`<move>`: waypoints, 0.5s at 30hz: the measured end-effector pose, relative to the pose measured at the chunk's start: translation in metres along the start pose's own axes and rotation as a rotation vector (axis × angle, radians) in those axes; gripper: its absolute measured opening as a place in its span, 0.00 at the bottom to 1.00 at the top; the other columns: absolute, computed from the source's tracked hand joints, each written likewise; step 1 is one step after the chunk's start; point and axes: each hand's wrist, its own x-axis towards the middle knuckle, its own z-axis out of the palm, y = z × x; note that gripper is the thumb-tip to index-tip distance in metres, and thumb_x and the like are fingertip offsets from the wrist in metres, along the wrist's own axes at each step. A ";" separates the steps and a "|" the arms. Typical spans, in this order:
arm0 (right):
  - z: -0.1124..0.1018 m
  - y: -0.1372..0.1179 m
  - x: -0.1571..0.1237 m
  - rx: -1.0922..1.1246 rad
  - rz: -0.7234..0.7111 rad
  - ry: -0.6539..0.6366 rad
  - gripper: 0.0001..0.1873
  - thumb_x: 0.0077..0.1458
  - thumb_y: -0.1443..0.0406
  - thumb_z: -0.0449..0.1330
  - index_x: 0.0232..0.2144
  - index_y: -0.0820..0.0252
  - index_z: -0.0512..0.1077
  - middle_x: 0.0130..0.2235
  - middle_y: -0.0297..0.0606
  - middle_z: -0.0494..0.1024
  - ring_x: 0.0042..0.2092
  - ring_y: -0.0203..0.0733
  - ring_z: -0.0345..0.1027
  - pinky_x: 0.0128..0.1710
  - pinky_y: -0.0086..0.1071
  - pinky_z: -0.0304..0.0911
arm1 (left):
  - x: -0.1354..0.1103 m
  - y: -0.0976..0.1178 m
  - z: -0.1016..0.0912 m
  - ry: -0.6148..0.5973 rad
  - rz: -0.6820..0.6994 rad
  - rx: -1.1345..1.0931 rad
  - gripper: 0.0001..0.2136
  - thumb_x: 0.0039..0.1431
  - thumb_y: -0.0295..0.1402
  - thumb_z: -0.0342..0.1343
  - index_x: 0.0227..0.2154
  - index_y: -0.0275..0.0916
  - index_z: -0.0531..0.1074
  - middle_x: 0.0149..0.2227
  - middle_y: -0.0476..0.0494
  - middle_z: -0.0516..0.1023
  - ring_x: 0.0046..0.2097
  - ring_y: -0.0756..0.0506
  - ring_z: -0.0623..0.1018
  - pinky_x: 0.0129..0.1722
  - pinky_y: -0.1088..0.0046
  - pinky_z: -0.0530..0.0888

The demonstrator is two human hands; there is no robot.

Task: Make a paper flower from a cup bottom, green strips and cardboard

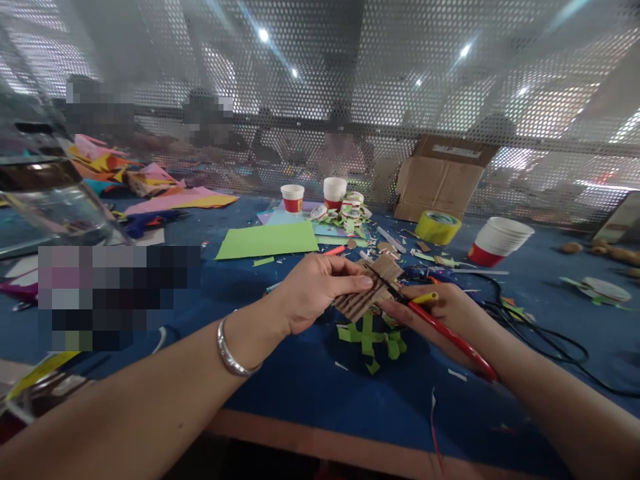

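Note:
My left hand pinches a small piece of brown corrugated cardboard above the blue table. My right hand grips red-handled scissors, whose blades meet the cardboard's right edge. Strips of green paper hang or lie just below the cardboard. A silver bangle circles my left wrist.
On the blue table: a green paper sheet, paper cups, a stack of cups, a yellow tape roll, a cardboard box, black cable, coloured paper piles. A perforated metal screen stands behind; other people sit beyond it.

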 end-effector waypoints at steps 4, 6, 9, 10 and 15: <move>-0.005 -0.003 0.001 -0.007 0.049 -0.055 0.22 0.54 0.47 0.65 0.26 0.61 0.78 0.23 0.35 0.74 0.28 0.42 0.70 0.27 0.32 0.67 | 0.000 0.000 -0.001 -0.005 0.005 0.002 0.08 0.48 0.29 0.71 0.27 0.33 0.78 0.26 0.48 0.79 0.28 0.53 0.76 0.32 0.75 0.71; -0.004 -0.002 0.001 -0.022 0.043 -0.047 0.22 0.54 0.47 0.65 0.27 0.61 0.78 0.23 0.35 0.74 0.28 0.42 0.69 0.27 0.32 0.66 | 0.000 0.000 0.000 0.009 -0.008 -0.007 0.06 0.49 0.28 0.70 0.27 0.33 0.77 0.25 0.49 0.78 0.26 0.53 0.76 0.31 0.75 0.70; -0.001 0.000 0.002 -0.057 0.025 -0.036 0.23 0.54 0.46 0.64 0.28 0.61 0.78 0.23 0.35 0.73 0.27 0.40 0.68 0.25 0.30 0.63 | 0.000 0.000 0.002 0.020 -0.038 -0.025 0.05 0.51 0.26 0.68 0.26 0.33 0.77 0.24 0.50 0.78 0.25 0.54 0.75 0.29 0.76 0.70; -0.001 0.000 0.003 -0.070 0.015 -0.034 0.23 0.54 0.46 0.63 0.28 0.61 0.77 0.23 0.34 0.73 0.27 0.40 0.67 0.25 0.30 0.63 | 0.001 0.000 0.003 0.019 -0.044 -0.031 0.05 0.51 0.26 0.68 0.26 0.33 0.76 0.24 0.50 0.78 0.24 0.54 0.75 0.29 0.76 0.70; -0.001 -0.002 0.003 -0.087 0.016 -0.063 0.22 0.57 0.47 0.61 0.27 0.61 0.75 0.26 0.34 0.73 0.29 0.39 0.65 0.28 0.30 0.61 | 0.002 0.002 0.006 0.025 -0.058 -0.047 0.05 0.52 0.23 0.67 0.25 0.32 0.76 0.24 0.50 0.78 0.24 0.54 0.75 0.29 0.76 0.71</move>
